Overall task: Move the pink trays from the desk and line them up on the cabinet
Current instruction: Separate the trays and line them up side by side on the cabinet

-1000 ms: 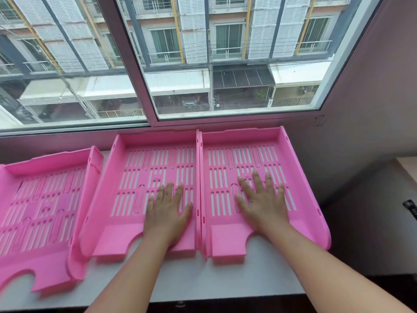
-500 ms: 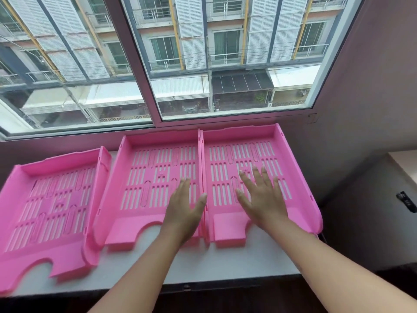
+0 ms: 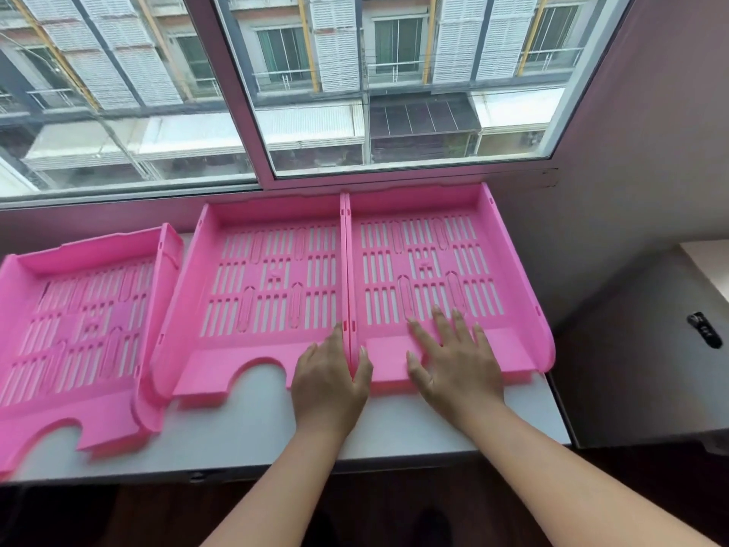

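Three pink slotted trays lie on the white cabinet top [image 3: 252, 428] under the window. The right tray [image 3: 426, 246] and the middle tray [image 3: 268, 270] stand side by side with their walls touching. The left tray [image 3: 79, 321] is skewed and its right corner overlaps the middle tray's front left corner. My left hand [image 3: 329, 382] rests at the front of the seam between the middle and right trays, thumb on the right tray's side. My right hand [image 3: 453, 357] lies flat, fingers spread, on the right tray's front floor.
A window frame [image 3: 252, 124] runs close behind the trays. A grey wall [image 3: 631, 191] stands right of the right tray. A lower grey surface with a small black object [image 3: 706, 335] sits at the far right. Dark floor lies below the cabinet edge.
Both hands slid back from the tray floors toward the front edges. My left hand moved right onto the seam between the two trays. The view shifted left and closer.
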Tool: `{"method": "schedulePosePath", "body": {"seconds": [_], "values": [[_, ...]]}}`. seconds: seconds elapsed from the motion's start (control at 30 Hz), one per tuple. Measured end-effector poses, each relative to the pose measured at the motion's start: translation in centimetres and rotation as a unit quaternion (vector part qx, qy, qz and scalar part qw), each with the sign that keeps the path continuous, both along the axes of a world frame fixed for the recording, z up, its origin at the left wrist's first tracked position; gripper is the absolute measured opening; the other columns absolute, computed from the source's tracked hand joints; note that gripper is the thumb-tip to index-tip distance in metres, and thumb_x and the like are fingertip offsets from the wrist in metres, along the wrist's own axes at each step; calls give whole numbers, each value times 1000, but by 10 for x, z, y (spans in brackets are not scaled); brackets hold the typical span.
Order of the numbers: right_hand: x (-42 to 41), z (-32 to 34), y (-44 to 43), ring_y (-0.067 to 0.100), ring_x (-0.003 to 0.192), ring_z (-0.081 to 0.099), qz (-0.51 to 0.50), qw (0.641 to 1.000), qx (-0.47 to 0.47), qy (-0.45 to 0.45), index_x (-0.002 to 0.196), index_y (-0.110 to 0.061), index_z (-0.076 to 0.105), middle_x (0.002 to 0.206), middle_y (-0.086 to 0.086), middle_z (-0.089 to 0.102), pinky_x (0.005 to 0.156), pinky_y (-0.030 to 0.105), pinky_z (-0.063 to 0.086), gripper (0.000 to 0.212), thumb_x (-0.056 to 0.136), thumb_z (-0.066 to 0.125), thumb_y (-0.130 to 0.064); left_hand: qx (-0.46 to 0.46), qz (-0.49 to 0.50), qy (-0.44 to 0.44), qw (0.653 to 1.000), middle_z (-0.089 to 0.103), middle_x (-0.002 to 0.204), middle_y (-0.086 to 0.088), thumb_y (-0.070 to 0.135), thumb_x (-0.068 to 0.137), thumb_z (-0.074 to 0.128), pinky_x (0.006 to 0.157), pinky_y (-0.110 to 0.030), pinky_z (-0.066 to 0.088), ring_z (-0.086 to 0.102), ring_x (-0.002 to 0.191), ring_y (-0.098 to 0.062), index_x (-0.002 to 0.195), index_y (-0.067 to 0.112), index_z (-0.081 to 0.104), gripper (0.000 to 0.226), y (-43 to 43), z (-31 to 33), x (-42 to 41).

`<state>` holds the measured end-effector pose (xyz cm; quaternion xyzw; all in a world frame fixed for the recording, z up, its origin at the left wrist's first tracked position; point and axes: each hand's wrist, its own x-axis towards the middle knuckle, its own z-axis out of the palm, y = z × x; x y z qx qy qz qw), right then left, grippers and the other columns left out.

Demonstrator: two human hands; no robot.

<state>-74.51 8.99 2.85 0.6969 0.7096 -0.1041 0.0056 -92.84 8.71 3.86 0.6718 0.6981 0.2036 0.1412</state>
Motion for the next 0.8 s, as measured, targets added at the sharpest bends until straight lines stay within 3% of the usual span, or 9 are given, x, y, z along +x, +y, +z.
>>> {"method": "schedulePosePath", "body": {"seconds": [0.33,0.4,0.5,0.57,0.67,0.8], "values": [[0,1,-6,28,153,9,6,1000,1,-15,156,-38,14,166,7,15,121,55,13,80,87,2,-78,42,-5,67,997,77,102,-13,32,83,67,86,-47,56,73,94,-33,123,2,64,50,1,-1,2],[-1,1,-2,27,154,6,8,1000,-5,-16,156,-39,10,166,7,11,122,54,13,81,85,-1,-79,52,-2,64,997,76,105,-13,32,83,69,89,-47,55,72,98,-32,123,1,64,51,3,-4,3],[-1,3,-2,28,154,6,18,999,-7,-27,156,-39,8,166,8,10,122,54,13,83,84,-1,-81,28,-11,73,997,66,129,-14,51,87,52,106,-47,43,60,123,-30,135,6,55,65,3,-9,-3],[-2,4,-6,31,152,16,30,999,2,-34,155,-37,20,164,9,21,120,57,18,85,85,5,-82,18,-32,102,994,58,141,-10,62,86,44,113,-49,34,48,135,-28,141,11,50,75,2,-14,-13],[-3,4,-10,30,149,26,45,998,4,-32,152,-35,32,161,6,31,118,56,23,85,85,10,-83,2,-67,136,988,44,153,0,73,87,32,117,-51,26,34,144,-25,148,20,42,81,-1,-18,-26],[-3,2,-10,25,152,18,45,999,13,-12,154,-37,26,164,2,23,121,52,20,87,83,3,-83,-1,-73,147,987,35,158,3,76,89,17,118,-49,21,27,148,-22,151,22,33,84,-4,-18,-28]]}}
